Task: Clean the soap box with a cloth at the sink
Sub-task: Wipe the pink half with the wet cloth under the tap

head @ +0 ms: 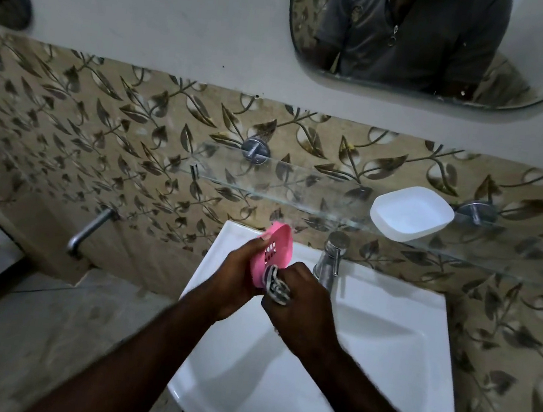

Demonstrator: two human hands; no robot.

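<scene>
Fingers of left hand (236,277) are gripping pink soap box (276,248) by its rim, mid-frame above sink (381,358); right hand (298,308) fingers are clutching striped cloth (275,288) against its lower end. Prob. light, stiff, slippery plastic, so rim hold is looking safest.

Pink plastic soap box (276,251) — striped cloth (276,287) — glossy white sink (381,358)

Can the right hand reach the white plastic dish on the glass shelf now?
Probably yes: the white plastic dish lies uncovered on the glass shelf, up and right of the right hand, the metal tap only beside the path. But that hand grips the striped cloth.
</scene>
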